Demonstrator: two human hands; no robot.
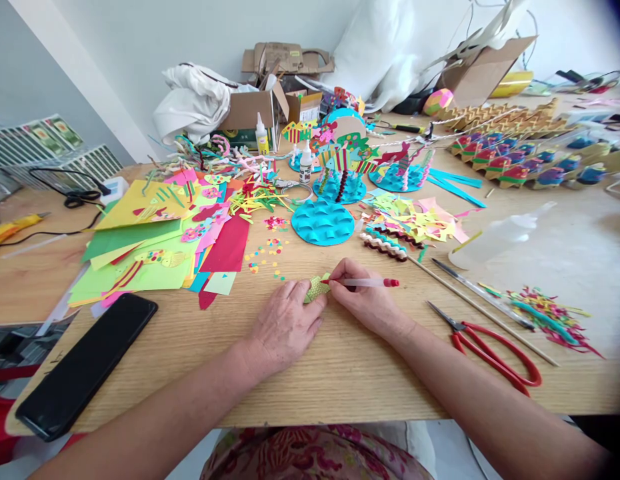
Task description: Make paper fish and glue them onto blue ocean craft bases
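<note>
My left hand rests on the table, its fingers and thumb holding down a small green patterned paper cutout. Part of the cutout is hidden under the fingers. In my right hand is a red pen with a pale barrel, and its tip touches the cutout's right side. Just beyond the hands lies a round blue base with a scalloped surface. Small coloured paper dots are scattered to its left.
Red-handled scissors, a thin wooden stick and a clear pen lie right. A black phone and stacked coloured paper are left. Paper fish stand on blue bases behind, near egg cartons and a glue bottle.
</note>
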